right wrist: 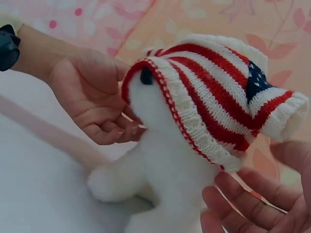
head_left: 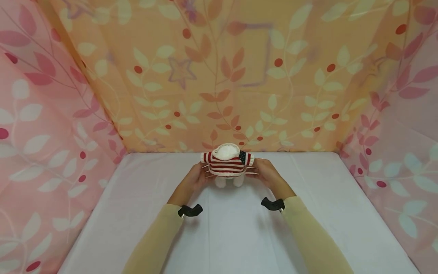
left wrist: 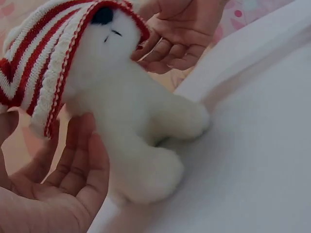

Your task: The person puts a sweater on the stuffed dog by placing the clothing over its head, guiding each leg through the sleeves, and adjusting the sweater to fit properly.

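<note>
A white plush toy animal [left wrist: 141,126] rests on its stubby legs. A knitted sweater [head_left: 226,165], red and white striped with a starred navy patch, is pulled over its head; the nose shows just under the hem. My left hand [head_left: 197,176] is at the toy's left side in the head view, fingers curved at the sweater's hem. At the opposite side my right hand [head_left: 267,173] has its thumb by a sleeve and its fingers at the hem. Both hands appear to hold the sweater's lower edge, though the cloth partly hides the thumbs.
A white-covered table [head_left: 236,236] lies beneath the toy. Leaf-patterned cloth [head_left: 212,76] hangs close behind it, and pink patterned cloth [head_left: 41,160] stands along the sides. Each wrist carries a black device [head_left: 190,210].
</note>
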Tool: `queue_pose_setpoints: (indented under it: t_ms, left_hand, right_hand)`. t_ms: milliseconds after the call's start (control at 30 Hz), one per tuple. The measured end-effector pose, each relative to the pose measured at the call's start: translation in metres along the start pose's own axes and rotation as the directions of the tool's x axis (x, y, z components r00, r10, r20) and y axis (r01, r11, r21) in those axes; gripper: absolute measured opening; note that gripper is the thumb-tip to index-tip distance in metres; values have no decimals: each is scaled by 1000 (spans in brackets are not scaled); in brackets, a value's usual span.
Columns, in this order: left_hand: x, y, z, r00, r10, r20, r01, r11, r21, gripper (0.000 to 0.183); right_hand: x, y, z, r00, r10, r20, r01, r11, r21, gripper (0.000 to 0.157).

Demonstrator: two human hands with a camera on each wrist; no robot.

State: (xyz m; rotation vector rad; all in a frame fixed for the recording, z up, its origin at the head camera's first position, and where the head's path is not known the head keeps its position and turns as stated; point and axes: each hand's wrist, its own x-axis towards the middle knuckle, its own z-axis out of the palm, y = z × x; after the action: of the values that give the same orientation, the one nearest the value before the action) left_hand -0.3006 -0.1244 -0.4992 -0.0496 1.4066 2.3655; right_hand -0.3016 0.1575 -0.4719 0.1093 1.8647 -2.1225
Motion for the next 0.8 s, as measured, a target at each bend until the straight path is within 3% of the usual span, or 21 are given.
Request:
queue_pose_setpoints:
  t_ms: [200,433,533,633,800]
  left_hand:
    - [10,4,6,999,-33,-19,33,999,21,22]
    - [11,4,13,998,-23,-57,24,1000,14,26]
    - [13,2,15,996,2,-92,1,999,40,22]
    - [15,-3,15,990,30,-140,-16,995,99,15]
    - [17,-13,13,981,44,-186,-11,985,173,20]
  right_hand:
    - [6,-4,4,998,20,61,-24,998,60,18]
    - [6,-2,2,993,-42,114,35,997,63,21]
    - [6,-1,3,994,-96,61,97,995,-12,18]
    - [7,2,5,988,-148,-45,140,977,-159,20]
    - [7,7,10,970,-168,-174,115,952,-283,21]
